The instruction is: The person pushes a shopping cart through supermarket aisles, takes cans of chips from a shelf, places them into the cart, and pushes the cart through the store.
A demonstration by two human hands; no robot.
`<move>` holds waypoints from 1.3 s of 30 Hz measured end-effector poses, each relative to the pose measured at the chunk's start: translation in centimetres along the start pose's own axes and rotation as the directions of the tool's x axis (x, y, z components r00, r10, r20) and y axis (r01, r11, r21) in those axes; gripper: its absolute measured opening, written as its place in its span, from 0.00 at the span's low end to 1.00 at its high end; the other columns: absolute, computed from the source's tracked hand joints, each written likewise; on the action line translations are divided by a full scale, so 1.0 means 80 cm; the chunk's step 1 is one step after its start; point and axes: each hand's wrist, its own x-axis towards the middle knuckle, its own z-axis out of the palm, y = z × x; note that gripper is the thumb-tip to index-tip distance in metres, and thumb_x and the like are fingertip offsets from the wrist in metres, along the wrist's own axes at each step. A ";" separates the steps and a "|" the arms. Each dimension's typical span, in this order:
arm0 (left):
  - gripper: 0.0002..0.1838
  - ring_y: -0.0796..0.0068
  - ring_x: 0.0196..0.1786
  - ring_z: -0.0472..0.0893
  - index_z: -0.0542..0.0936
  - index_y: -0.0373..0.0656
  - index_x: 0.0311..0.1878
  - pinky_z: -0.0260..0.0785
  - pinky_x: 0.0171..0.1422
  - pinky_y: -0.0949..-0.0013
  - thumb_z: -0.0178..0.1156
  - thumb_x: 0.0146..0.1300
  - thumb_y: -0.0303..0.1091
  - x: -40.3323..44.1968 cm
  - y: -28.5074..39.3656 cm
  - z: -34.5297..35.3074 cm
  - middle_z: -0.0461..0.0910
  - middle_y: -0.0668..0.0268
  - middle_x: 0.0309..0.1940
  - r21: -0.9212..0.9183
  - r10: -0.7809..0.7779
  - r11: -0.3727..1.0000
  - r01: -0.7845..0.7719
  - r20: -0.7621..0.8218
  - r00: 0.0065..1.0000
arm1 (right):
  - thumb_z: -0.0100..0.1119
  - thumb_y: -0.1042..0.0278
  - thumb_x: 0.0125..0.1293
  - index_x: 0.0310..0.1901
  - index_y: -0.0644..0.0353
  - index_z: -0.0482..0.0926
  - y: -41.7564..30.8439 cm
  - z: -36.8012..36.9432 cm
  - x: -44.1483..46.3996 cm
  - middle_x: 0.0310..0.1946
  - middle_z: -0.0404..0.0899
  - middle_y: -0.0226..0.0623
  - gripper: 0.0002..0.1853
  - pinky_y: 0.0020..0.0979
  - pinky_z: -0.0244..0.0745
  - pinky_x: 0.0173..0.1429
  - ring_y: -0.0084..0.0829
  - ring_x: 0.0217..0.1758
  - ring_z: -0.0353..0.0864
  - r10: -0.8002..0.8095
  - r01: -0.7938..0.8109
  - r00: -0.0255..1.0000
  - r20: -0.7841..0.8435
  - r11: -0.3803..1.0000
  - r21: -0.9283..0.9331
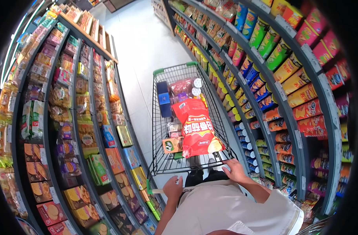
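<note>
A wire shopping cart (191, 170) with green corner pieces stands right in front of me. My left hand (173, 187) is closed around the left part of its handle (157, 191). Beside the basket's rear right corner is my right hand (234, 171), fingers apart; whether it touches the rim I cannot tell for sure. On top of the load lies a large red snack bag (198, 127). Around it are a blue box (163, 99), a small orange-and-green box (172, 145), a dark red package (181, 85) and two white-topped containers (196, 87).
Shelves of packaged cookies and pastries (83, 137) line the left side. On the right, shelves hold chip canisters (259, 33) and chip bags (304, 96), close to the cart's side. A pale floor aisle (141, 43) runs ahead between them.
</note>
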 end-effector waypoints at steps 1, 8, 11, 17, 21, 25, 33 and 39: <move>0.18 0.55 0.38 0.89 0.90 0.46 0.45 0.79 0.42 0.55 0.70 0.65 0.51 0.007 0.003 -0.005 0.90 0.59 0.36 0.008 0.001 1.000 -0.001 0.027 1.000 | 0.69 0.63 0.67 0.52 0.61 0.86 -0.005 0.003 -0.005 0.47 0.88 0.47 0.15 0.47 0.81 0.58 0.51 0.54 0.85 0.043 -0.043 0.999 -0.028 0.999 -0.003; 0.25 0.50 0.41 0.89 0.89 0.46 0.48 0.79 0.47 0.50 0.66 0.66 0.60 0.063 -0.009 -0.017 0.90 0.58 0.36 0.003 0.060 0.998 -0.062 0.199 0.978 | 0.66 0.53 0.70 0.46 0.58 0.89 -0.046 0.035 0.000 0.44 0.89 0.45 0.16 0.48 0.82 0.52 0.50 0.47 0.88 0.104 -0.127 0.986 -0.134 0.977 -0.173; 0.28 0.49 0.43 0.89 0.89 0.46 0.49 0.79 0.48 0.50 0.64 0.66 0.63 0.098 -0.009 -0.030 0.91 0.58 0.37 0.013 0.071 0.997 -0.077 0.247 0.966 | 0.67 0.53 0.69 0.42 0.58 0.89 -0.060 0.046 0.027 0.39 0.89 0.44 0.16 0.49 0.83 0.47 0.50 0.42 0.88 0.103 -0.148 0.973 -0.206 0.965 -0.218; 0.32 0.50 0.45 0.90 0.88 0.46 0.54 0.80 0.49 0.50 0.64 0.65 0.66 0.150 0.003 -0.033 0.91 0.57 0.39 0.007 0.143 0.989 -0.150 0.276 0.951 | 0.65 0.48 0.70 0.39 0.60 0.88 -0.052 0.039 0.081 0.37 0.88 0.45 0.20 0.49 0.82 0.47 0.50 0.42 0.88 0.063 -0.133 0.967 -0.245 0.952 -0.277; 0.32 0.49 0.47 0.90 0.87 0.46 0.55 0.80 0.52 0.49 0.64 0.65 0.66 0.182 0.023 -0.033 0.91 0.57 0.41 -0.037 0.205 0.979 -0.202 0.279 0.938 | 0.63 0.46 0.70 0.36 0.59 0.87 -0.034 0.016 0.133 0.36 0.88 0.45 0.21 0.48 0.82 0.47 0.50 0.41 0.88 0.016 -0.094 0.971 -0.237 0.941 -0.324; 0.33 0.48 0.49 0.89 0.86 0.44 0.56 0.80 0.54 0.50 0.64 0.66 0.65 0.225 0.037 -0.020 0.91 0.55 0.43 -0.138 0.294 0.954 -0.265 0.261 0.920 | 0.62 0.45 0.69 0.33 0.59 0.86 -0.018 -0.011 0.195 0.33 0.87 0.47 0.22 0.51 0.82 0.45 0.53 0.38 0.87 0.024 -0.117 0.963 -0.269 0.935 -0.335; 0.34 0.48 0.52 0.89 0.88 0.43 0.55 0.80 0.58 0.52 0.63 0.65 0.66 0.363 0.002 -0.059 0.90 0.51 0.47 -0.007 0.094 0.995 -0.095 0.257 0.962 | 0.63 0.46 0.70 0.40 0.57 0.89 0.000 -0.061 0.346 0.35 0.88 0.45 0.20 0.50 0.81 0.46 0.51 0.40 0.87 0.031 -0.105 0.970 -0.242 0.948 -0.301; 0.37 0.52 0.59 0.87 0.89 0.50 0.58 0.77 0.65 0.55 0.59 0.63 0.74 0.456 0.045 -0.078 0.90 0.53 0.52 0.194 -0.134 0.978 0.074 0.322 0.937 | 0.62 0.46 0.70 0.39 0.58 0.88 -0.018 -0.082 0.455 0.39 0.89 0.47 0.20 0.50 0.82 0.53 0.52 0.45 0.88 0.062 -0.104 0.986 -0.157 0.955 -0.278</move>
